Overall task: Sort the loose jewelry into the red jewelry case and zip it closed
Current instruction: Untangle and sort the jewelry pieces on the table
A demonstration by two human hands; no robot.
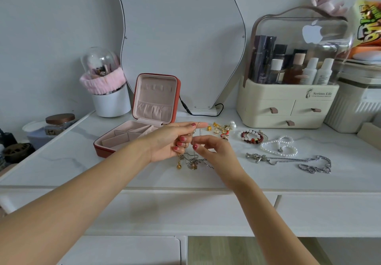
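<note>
The red jewelry case [103,150] lies open at centre-left, its lid upright and its pink compartments showing. My left hand [171,141] grips a bunch of thin necklaces [190,160] whose gold pendants hang down to the table. My right hand [214,151] pinches one fine chain just beside the left fingers. To the right lie gold earrings and rings [220,129], a beaded bracelet [252,137], a pearl necklace [278,146] and a silver chain necklace [292,161].
A wavy mirror [181,38] stands behind the case, with a black cable [204,113] at its foot. A cream cosmetics organizer [286,102] is at the back right. A white brush cup with a pink band [109,98] and a jar [58,123] stand to the left.
</note>
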